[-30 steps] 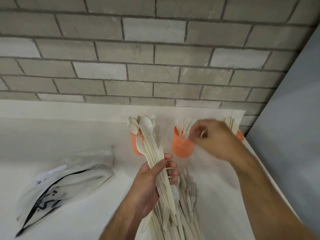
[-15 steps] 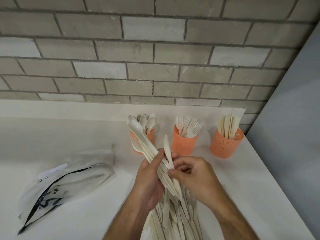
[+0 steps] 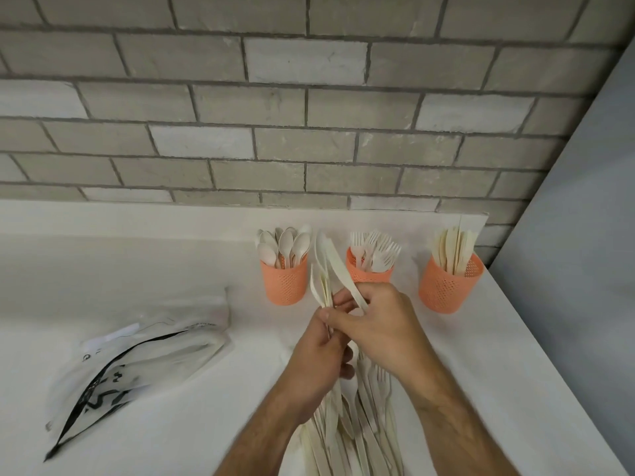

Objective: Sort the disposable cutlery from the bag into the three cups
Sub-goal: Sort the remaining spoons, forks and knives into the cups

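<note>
Three orange mesh cups stand in a row by the wall: the spoon cup (image 3: 283,282), the fork cup (image 3: 368,273) and the knife cup (image 3: 446,286). My left hand (image 3: 318,359) grips a bundle of cream cutlery (image 3: 321,285) that fans upward in front of the cups. My right hand (image 3: 381,324) pinches one long cream piece (image 3: 335,261) out of that bundle. A loose pile of cutlery (image 3: 357,438) lies on the white counter under my wrists.
A flattened clear bag with black print (image 3: 137,359) lies at the left on the white counter (image 3: 171,424). The grey brick wall (image 3: 309,115) stands right behind the cups. The counter's right edge (image 3: 549,355) runs diagonally beside a grey wall.
My right hand came back from the fork cup to the bundle and now pulls one piece out of it. The bundle in my left hand has thinned and shifted right.
</note>
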`<act>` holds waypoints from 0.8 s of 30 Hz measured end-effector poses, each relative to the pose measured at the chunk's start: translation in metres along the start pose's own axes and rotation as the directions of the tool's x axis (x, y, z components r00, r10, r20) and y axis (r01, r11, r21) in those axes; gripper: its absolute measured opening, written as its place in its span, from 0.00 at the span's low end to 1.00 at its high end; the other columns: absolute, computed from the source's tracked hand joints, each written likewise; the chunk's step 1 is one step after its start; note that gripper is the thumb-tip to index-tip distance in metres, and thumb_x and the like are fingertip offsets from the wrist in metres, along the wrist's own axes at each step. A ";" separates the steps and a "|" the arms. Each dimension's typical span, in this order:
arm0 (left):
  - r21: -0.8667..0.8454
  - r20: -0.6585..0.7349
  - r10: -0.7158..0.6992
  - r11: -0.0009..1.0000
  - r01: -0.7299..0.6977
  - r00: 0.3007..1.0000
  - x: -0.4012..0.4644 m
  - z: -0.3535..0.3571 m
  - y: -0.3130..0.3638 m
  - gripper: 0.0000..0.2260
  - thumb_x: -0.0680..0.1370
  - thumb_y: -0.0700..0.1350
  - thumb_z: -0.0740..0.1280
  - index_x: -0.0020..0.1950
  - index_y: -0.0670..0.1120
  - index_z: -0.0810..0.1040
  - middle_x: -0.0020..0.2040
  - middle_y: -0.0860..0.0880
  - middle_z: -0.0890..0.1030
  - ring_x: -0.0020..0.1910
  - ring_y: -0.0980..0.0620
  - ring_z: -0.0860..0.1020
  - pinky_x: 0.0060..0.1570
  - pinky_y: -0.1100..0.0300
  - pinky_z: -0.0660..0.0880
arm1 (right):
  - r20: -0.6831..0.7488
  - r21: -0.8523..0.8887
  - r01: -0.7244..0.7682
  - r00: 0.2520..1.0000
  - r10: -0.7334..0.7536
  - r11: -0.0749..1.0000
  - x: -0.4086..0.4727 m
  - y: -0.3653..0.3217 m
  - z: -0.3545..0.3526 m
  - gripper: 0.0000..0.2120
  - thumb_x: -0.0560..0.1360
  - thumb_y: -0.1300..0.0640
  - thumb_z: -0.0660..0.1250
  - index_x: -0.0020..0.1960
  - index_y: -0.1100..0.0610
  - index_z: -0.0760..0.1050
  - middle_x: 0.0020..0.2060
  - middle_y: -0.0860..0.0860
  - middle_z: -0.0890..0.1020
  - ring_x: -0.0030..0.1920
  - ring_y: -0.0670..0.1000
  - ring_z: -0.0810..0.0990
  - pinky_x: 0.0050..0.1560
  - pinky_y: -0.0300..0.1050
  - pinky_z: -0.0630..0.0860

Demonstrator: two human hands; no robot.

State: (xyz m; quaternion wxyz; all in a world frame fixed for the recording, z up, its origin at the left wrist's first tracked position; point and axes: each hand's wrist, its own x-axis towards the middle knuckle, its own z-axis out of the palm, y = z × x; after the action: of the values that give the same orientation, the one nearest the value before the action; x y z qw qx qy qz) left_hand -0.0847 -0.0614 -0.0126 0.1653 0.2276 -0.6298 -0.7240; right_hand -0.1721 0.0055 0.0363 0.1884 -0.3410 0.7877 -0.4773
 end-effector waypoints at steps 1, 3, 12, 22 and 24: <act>-0.001 0.021 0.007 1.000 -0.007 1.000 -0.002 -0.002 0.003 0.15 0.84 0.42 0.55 0.66 0.58 0.72 0.41 0.54 0.75 0.34 0.55 0.67 0.35 0.62 0.71 | 0.026 0.044 -0.023 0.999 0.022 0.999 0.001 0.000 -0.002 0.03 0.71 0.57 0.77 0.40 0.53 0.83 0.34 0.49 0.85 0.32 0.48 0.85 0.32 0.39 0.80; -0.013 0.061 0.016 1.000 -0.015 0.998 -0.005 -0.006 0.006 0.13 0.85 0.45 0.56 0.66 0.58 0.71 0.39 0.59 0.76 0.35 0.54 0.69 0.38 0.61 0.72 | 0.092 0.131 -0.063 0.994 0.051 0.989 0.003 0.001 -0.006 0.03 0.71 0.58 0.76 0.39 0.55 0.84 0.33 0.53 0.85 0.33 0.54 0.86 0.37 0.49 0.84; -0.333 0.164 -0.007 0.941 0.062 0.986 -0.009 -0.010 0.009 0.12 0.83 0.45 0.60 0.65 0.45 0.71 0.42 0.44 0.70 0.32 0.50 0.70 0.32 0.57 0.70 | 0.042 0.265 -0.094 0.995 0.086 0.960 0.012 0.008 -0.017 0.09 0.77 0.60 0.70 0.43 0.65 0.83 0.21 0.42 0.74 0.23 0.39 0.72 0.25 0.28 0.66; -0.163 0.185 0.034 0.987 -0.004 0.982 -0.003 -0.007 0.009 0.11 0.84 0.48 0.58 0.65 0.51 0.73 0.44 0.46 0.74 0.33 0.52 0.69 0.32 0.58 0.69 | 0.090 0.334 -0.112 0.992 0.087 0.936 0.007 0.014 -0.021 0.10 0.79 0.59 0.68 0.44 0.66 0.81 0.24 0.50 0.77 0.22 0.43 0.71 0.24 0.31 0.66; -0.153 0.174 0.027 0.988 0.000 0.984 -0.002 -0.005 0.009 0.11 0.84 0.48 0.58 0.63 0.47 0.73 0.41 0.46 0.73 0.32 0.53 0.68 0.31 0.60 0.68 | 0.030 0.416 -0.120 0.993 0.118 0.901 0.010 0.015 -0.018 0.10 0.81 0.58 0.64 0.50 0.65 0.80 0.30 0.55 0.79 0.25 0.46 0.75 0.26 0.35 0.71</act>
State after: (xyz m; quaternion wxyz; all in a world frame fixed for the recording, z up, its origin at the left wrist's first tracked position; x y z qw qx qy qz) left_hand -0.0805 -0.0656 -0.0039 0.1309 0.1456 -0.5863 -0.7861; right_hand -0.1957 0.0145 0.0322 0.2874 -0.2451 0.6865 -0.6214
